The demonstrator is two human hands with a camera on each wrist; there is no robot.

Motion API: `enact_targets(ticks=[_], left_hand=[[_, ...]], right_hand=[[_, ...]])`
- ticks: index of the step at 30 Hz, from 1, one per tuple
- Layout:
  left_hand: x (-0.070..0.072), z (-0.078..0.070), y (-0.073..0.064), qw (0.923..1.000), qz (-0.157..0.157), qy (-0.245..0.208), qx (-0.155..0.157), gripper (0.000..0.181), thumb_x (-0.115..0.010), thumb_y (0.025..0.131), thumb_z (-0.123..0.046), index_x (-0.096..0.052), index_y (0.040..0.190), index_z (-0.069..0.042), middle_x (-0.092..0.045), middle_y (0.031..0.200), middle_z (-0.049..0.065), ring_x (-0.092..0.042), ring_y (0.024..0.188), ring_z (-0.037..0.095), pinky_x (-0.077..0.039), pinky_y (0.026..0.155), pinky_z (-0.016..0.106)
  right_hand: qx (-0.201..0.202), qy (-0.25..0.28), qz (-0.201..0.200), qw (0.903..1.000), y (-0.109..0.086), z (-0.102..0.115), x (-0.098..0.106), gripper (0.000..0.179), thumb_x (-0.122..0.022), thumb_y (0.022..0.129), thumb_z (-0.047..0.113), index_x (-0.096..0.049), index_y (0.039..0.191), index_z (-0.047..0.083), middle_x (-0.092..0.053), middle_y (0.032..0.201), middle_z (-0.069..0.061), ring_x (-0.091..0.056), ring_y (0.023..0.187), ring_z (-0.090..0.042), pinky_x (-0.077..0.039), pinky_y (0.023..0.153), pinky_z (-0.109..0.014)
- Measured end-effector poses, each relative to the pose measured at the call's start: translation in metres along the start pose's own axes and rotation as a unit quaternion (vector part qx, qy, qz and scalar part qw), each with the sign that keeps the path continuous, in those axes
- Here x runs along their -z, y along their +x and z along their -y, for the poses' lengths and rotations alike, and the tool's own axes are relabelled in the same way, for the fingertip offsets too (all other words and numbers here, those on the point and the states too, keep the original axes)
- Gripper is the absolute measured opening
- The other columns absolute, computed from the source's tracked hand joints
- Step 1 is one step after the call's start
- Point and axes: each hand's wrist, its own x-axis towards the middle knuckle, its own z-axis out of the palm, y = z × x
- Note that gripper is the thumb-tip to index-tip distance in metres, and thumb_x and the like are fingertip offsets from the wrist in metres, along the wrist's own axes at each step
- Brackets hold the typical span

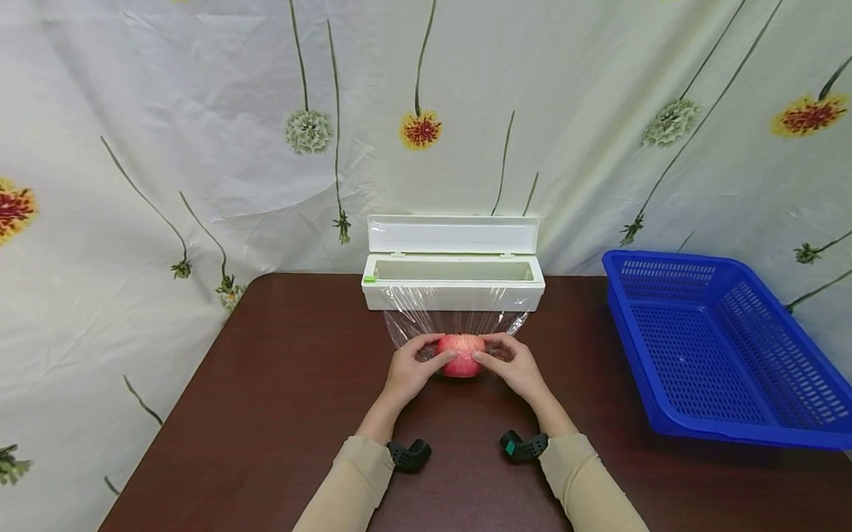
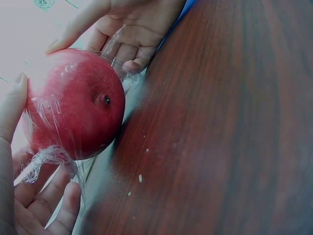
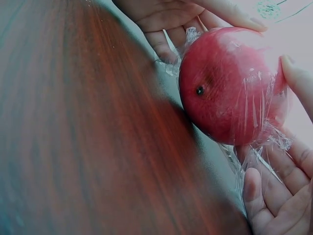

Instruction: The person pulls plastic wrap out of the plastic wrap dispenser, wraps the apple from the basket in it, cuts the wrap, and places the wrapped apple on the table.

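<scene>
Head view, hands (image 1: 405, 369) (image 1: 523, 371) holding apple (image 1: 461, 358), film (image 1: 459, 323) seemingly around it

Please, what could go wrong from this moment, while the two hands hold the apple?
The clear film stretches from the white box to the apple, so a hard pull might drag the box. The film is bunched at the apple's sides, so it may stick to itself and cover unevenly. The left hand and right hand grip the apple from opposite sides; it could slip if one loosens.
</scene>
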Motion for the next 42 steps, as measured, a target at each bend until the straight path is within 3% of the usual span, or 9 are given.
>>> enact_targets(ticks=[5, 9, 18, 32, 42], left_hand=[[0.0, 0.001, 0.0, 1.0, -0.003, 0.004, 0.0, 0.045, -0.076, 0.078, -0.039, -0.067, 0.114, -0.013, -0.064, 0.112, 0.004, -0.058, 0.102, 0.021, -0.05, 0.085, 0.039], [0.0, 0.001, -0.001, 1.0, -0.001, 0.004, 0.001, 0.044, -0.075, 0.079, -0.039, -0.067, 0.113, -0.014, -0.064, 0.111, 0.004, -0.058, 0.099, 0.02, -0.051, 0.083, 0.038], [0.0, 0.0, -0.001, 0.9999, -0.004, 0.011, 0.005, 0.042, -0.073, 0.08, -0.042, -0.068, 0.11, -0.014, -0.065, 0.105, 0.003, -0.058, 0.089, 0.017, -0.05, 0.074, 0.032], [-0.001, -0.001, -0.001, 0.9996, -0.007, 0.023, 0.013, 0.039, -0.071, 0.081, -0.044, -0.069, 0.106, -0.013, -0.066, 0.092, 0.001, -0.058, 0.079, 0.015, -0.05, 0.068, 0.03], [0.0, 0.0, -0.002, 0.9996, -0.009, 0.026, 0.011, 0.036, -0.069, 0.083, -0.044, -0.07, 0.101, -0.013, -0.068, 0.09, 0.0, -0.057, 0.075, 0.013, -0.049, 0.064, 0.028]], right_hand=[[0.003, 0.0, 0.007, 1.0, -0.007, 0.022, 0.001, 0.031, -0.067, 0.086, 0.009, -0.059, 0.111, -0.007, -0.063, 0.1, -0.018, -0.06, 0.076, -0.02, -0.049, 0.058, -0.029], [-0.005, 0.003, 0.006, 1.0, -0.008, 0.025, -0.001, 0.029, -0.066, 0.087, 0.009, -0.06, 0.11, -0.007, -0.063, 0.101, -0.019, -0.06, 0.077, -0.013, -0.05, 0.06, -0.029], [-0.005, 0.013, 0.005, 0.9999, -0.009, 0.026, -0.001, 0.027, -0.066, 0.087, 0.01, -0.062, 0.108, -0.007, -0.063, 0.096, -0.02, -0.055, 0.067, -0.015, -0.046, 0.056, -0.025], [-0.022, -0.009, -0.008, 0.9997, -0.01, 0.031, -0.003, 0.025, -0.066, 0.088, 0.014, -0.064, 0.103, -0.006, -0.06, 0.074, -0.007, -0.052, 0.061, -0.016, -0.047, 0.055, -0.027], [-0.02, -0.02, -0.013, 0.9995, -0.011, 0.032, -0.003, 0.023, -0.066, 0.088, 0.014, -0.065, 0.101, -0.005, -0.063, 0.082, -0.012, -0.057, 0.068, -0.02, -0.052, 0.063, -0.036]])
